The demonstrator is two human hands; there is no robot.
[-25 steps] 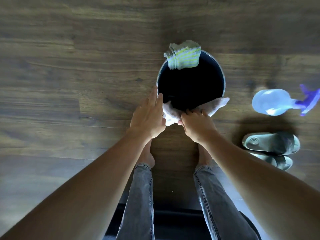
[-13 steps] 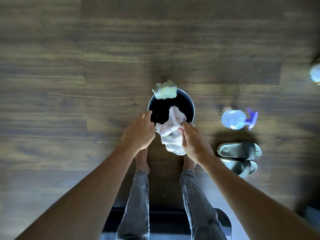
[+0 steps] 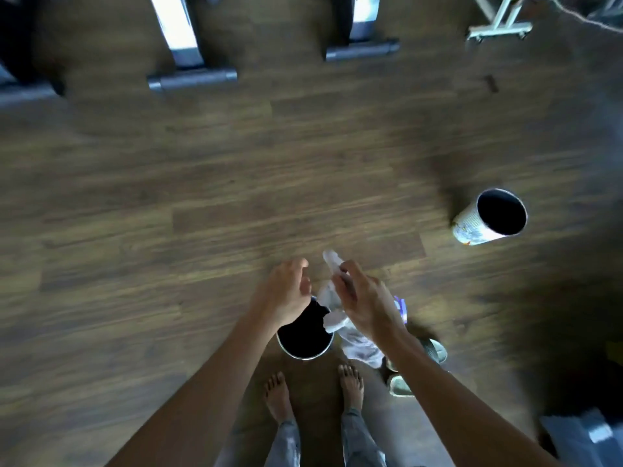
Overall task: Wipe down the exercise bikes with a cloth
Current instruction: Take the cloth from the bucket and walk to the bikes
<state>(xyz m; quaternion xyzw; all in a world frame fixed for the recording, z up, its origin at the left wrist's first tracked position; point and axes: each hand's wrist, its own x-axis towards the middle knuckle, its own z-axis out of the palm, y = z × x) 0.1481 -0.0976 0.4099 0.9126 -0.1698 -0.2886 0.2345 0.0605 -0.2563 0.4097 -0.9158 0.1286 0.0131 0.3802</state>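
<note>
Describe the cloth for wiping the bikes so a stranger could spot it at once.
Start at the dark bucket on the wood floor just ahead of the person's bare feet. Above its right rim, the right hand grips a pale, crumpled cloth that hangs down beside the bucket. It is the only soft white thing there; the left hand holds nothing.

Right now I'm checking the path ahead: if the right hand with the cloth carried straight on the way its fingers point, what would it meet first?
The right hand, holding the white cloth, points up-frame over bare wood floor. Nothing stands in that line until the nearer bike base bar far ahead; depth is unclear in the blur.
</note>
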